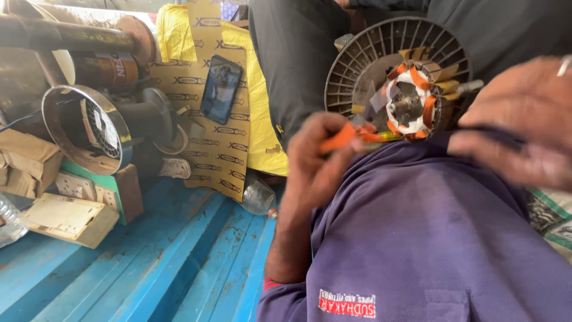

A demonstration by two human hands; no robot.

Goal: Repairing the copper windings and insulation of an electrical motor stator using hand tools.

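Note:
A round finned motor part (357, 71) rests against my purple shirt (429, 226); its core (411, 101) is wrapped in orange and white insulation strips. My left hand (319, 158) pinches an orange strip (339, 138) that leads toward the core's lower left edge. To the right of the core, my right hand (524, 119) is blurred by motion, with fingers curled and a ring on one finger. A dark thin streak (491, 135) lies along its fingers; I cannot make out what it is.
A phone (220, 89) lies on patterned brown card (217, 149) over a yellow cloth (262, 119). At left are a chrome ring housing (89, 128), metal pipes (59, 33), wooden boxes (71, 217) and a blue ribbed floor (167, 262). A person's dark trouser leg (292, 59) is behind.

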